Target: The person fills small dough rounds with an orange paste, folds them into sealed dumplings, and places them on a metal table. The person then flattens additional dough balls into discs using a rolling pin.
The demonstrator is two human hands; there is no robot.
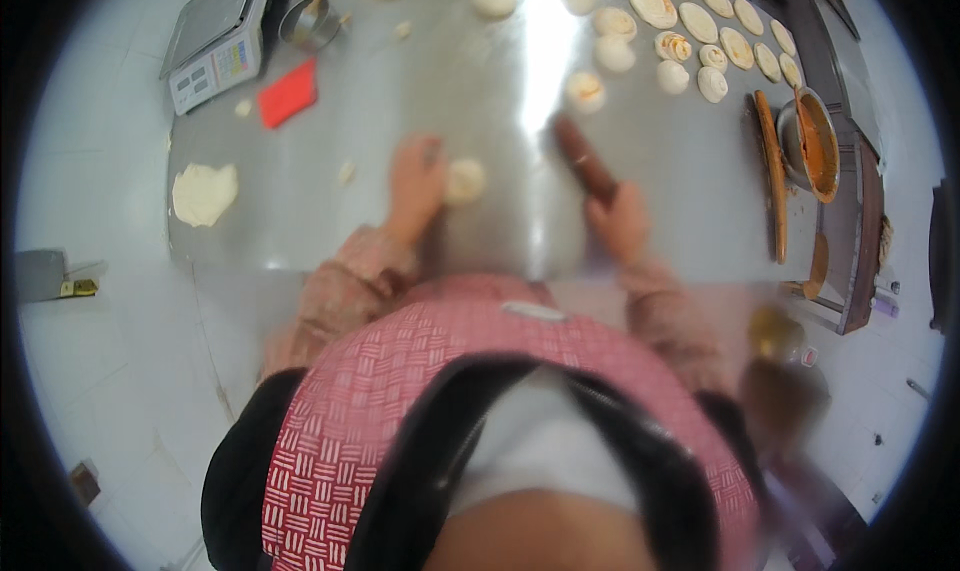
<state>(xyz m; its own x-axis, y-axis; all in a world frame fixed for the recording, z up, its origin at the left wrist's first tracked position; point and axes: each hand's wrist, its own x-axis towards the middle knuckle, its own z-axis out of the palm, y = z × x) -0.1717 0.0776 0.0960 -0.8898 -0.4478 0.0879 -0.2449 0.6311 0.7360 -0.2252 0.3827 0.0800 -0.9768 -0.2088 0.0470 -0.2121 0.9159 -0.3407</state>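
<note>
My right hand (624, 222) grips the near end of a dark brown wooden rolling pin (583, 157), which slants up and to the left over the metal worktop (510, 226). Just left of the middle, my left hand (417, 185) is right beside a small round of dough (465, 181). Blur hides whether its fingers touch that round. A dough ball with an orange-brown smear (585, 92) sits beyond the pin's far tip.
Flattened dough rounds (698, 22) and dough balls (615, 53) cover the far right. A metal bowl of orange-brown paste (825, 158) stands by a thin wooden stick (771, 177). At left are a digital scale (214, 46), a red dough scraper (289, 94), a small pan (309, 25) and a dough slab (204, 194).
</note>
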